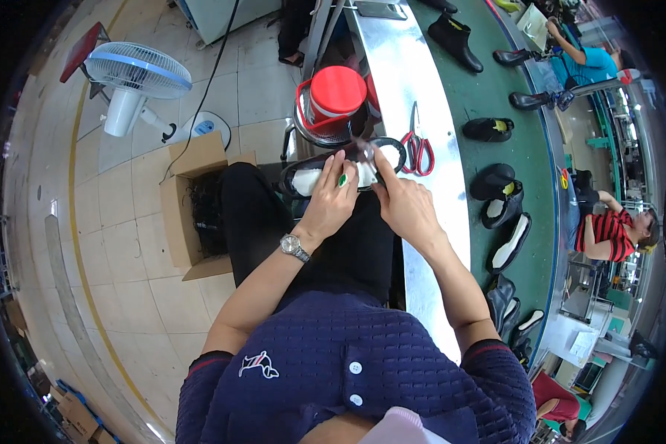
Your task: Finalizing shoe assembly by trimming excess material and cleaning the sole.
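A black shoe [301,182] lies across my lap with its white underside up. My left hand [331,200], wearing a green-stoned ring and a watch, grips the shoe with its fingers over the white part. My right hand [405,203] is closed at the shoe's other end, fingers pinched together. At its fingertips is a small shiny thing [364,151], blurred, whose kind I cannot make out. Red-handled scissors [419,148] lie just beyond my right hand on the metal ledge [435,274].
A green conveyor belt [522,148] on the right carries several black shoes and a boot [455,42]. A red-lidded bucket [337,92] stands ahead. An open cardboard box [176,222] sits by my left leg, and a white fan [137,78] stands far left. Other people sit across the belt.
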A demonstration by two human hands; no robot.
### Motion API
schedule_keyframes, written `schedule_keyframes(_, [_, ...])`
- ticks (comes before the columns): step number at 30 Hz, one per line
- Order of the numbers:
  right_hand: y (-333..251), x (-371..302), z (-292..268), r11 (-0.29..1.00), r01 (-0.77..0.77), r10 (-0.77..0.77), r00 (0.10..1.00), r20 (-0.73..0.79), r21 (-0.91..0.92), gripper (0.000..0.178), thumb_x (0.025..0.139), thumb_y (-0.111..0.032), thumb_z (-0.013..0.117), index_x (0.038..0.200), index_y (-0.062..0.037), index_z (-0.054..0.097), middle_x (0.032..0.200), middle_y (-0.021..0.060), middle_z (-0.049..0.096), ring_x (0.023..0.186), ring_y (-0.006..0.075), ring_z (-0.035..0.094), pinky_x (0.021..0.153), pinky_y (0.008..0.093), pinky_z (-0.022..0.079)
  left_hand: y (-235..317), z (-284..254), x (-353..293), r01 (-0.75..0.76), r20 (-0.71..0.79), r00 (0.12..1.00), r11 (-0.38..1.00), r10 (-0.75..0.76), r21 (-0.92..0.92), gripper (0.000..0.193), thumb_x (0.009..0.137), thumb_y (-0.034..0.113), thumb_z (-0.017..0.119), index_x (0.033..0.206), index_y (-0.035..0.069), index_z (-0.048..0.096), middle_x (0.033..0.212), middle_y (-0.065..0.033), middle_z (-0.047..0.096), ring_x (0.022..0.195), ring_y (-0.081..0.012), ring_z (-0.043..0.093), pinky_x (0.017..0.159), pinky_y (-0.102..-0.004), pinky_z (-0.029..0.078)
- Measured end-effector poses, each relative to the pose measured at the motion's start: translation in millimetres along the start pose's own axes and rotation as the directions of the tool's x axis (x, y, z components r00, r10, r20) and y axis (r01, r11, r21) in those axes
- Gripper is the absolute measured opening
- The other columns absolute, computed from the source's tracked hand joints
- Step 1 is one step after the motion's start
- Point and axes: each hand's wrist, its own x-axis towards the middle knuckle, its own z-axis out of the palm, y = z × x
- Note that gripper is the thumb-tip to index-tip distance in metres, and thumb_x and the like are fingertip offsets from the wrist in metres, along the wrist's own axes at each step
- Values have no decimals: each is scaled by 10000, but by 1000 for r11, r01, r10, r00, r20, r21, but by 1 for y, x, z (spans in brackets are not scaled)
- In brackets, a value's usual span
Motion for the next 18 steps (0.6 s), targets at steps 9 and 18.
schedule_keyframes(9, [-22,3,-3,1000,21,-22,999,-32,-11,637,888,-113,544,1459,-115,261,661,206,637,592,377,637,521,483,485,0,-40,1,204,265,922,936,-282,288,467,820,86,525,1252,-90,508,1187,-235,549,1220,-374,467,1084,-401,337])
schedule_keyframes(18, [-33,6,8,997,66,-61,992,-112,39,637,914,-155,521,1475,-116,222,637,197,629,555,371,633,503,481,490,-7,-28,-12,85,102,989,968,-112,235,464,797,63,541,1218,-127,516,1280,-298,506,1242,-400,466,1094,-400,356])
